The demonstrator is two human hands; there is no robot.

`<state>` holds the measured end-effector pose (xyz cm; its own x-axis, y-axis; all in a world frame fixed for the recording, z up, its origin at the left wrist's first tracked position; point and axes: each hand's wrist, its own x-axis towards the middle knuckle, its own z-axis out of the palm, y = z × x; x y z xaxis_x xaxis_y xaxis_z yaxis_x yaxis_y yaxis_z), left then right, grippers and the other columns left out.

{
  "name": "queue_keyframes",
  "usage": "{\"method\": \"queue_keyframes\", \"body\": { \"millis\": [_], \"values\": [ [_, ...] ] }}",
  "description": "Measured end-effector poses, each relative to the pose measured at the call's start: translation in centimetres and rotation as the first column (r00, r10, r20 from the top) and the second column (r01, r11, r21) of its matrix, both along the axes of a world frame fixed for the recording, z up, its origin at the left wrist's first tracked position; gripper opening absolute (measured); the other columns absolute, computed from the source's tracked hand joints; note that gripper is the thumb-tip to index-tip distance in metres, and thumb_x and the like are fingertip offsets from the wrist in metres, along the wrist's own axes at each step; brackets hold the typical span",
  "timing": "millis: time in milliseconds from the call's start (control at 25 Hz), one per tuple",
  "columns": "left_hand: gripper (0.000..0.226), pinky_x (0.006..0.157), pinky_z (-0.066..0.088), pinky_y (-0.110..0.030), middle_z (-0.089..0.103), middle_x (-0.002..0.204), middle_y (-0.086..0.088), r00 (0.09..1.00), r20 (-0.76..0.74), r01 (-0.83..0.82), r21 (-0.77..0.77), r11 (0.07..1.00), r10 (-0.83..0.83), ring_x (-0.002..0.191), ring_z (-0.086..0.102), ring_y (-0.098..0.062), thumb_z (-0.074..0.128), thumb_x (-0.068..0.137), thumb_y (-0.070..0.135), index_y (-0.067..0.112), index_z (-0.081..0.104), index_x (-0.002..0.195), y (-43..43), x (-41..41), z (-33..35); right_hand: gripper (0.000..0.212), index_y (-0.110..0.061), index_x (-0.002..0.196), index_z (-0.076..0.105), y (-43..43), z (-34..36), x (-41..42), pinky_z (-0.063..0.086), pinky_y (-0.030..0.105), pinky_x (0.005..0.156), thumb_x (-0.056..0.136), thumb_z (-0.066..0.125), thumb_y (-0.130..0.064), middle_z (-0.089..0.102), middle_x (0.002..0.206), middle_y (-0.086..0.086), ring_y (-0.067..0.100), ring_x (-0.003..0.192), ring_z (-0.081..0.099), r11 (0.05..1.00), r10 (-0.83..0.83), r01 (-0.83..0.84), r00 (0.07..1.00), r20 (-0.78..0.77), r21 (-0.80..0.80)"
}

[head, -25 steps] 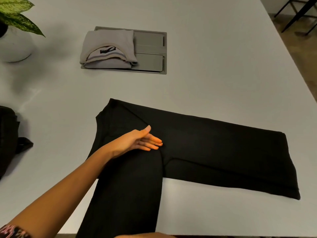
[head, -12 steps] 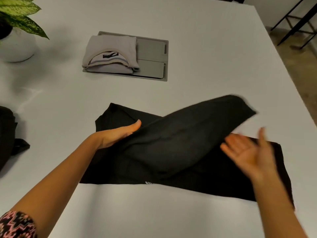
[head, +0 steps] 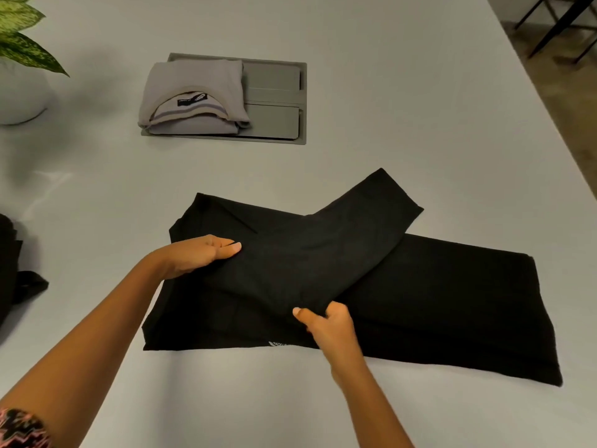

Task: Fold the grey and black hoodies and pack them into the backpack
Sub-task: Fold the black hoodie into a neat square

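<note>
The black hoodie (head: 436, 305) lies flat across the middle of the white table, its sleeve folded diagonally over the body toward the far right. My left hand (head: 200, 253) grips the sleeve's near-left edge, thumb on top of the cloth. My right hand (head: 326, 321) pinches the sleeve's lower edge at the front. The grey hoodie (head: 193, 92) sits folded at the back on a grey panel (head: 274, 101). The black backpack (head: 13, 270) shows partly at the left edge.
A potted plant (head: 19, 59) in a white pot stands at the far left. The table's right edge (head: 549, 124) runs diagonally, with floor and black chair legs (head: 562, 24) beyond it.
The sleeve that hung toward me was swung up and across the hoodie's body. My right hand came in, released it in the air, and now pinches its lower edge; my left hand grips its near end.
</note>
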<state>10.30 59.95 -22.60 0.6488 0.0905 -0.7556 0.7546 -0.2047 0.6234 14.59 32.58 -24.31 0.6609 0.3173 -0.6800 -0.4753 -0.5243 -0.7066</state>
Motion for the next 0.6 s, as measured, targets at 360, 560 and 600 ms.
{"method": "queue_keyframes", "body": {
  "millis": [360,560,600],
  "values": [
    [0.057,0.107,0.045,-0.045,0.069,0.120,0.007,0.998,-0.019,-0.053,-0.019,0.998,0.053,0.114,0.063,-0.017,0.052,0.084,0.066,0.024,0.069,0.120,3.0,-3.1,-0.7,0.027,-0.025,0.072,0.055,-0.7,-0.2,-2.9,0.047,0.023,0.068,0.098,0.053,-0.030,0.056,0.067,-0.011,0.008,0.073,0.056,0.968,0.134,-0.177,0.965,0.227,0.178],
    [0.067,0.084,0.055,-0.028,0.073,0.094,0.002,0.995,-0.064,0.083,0.060,0.995,-0.079,0.093,0.069,-0.019,0.064,0.062,0.081,0.019,0.072,0.084,3.2,-3.6,-1.0,0.012,-0.021,0.093,0.064,-0.9,0.2,-1.5,0.054,0.023,0.085,0.090,0.067,-0.032,0.071,0.097,0.003,0.020,0.100,0.067,0.974,0.079,-0.048,0.988,-0.133,0.221],
    [0.053,0.082,0.054,-0.028,0.071,0.091,0.000,0.994,-0.064,0.087,0.069,0.994,-0.083,0.091,0.067,-0.020,0.065,0.074,0.071,0.019,0.069,0.079,3.0,-3.5,-1.1,0.030,-0.013,0.086,0.062,-1.2,1.2,-0.7,0.054,0.026,0.087,0.084,0.071,-0.041,0.070,0.091,0.005,0.022,0.096,0.069,0.978,0.126,-0.085,0.968,-0.217,0.188]
  ]
}}
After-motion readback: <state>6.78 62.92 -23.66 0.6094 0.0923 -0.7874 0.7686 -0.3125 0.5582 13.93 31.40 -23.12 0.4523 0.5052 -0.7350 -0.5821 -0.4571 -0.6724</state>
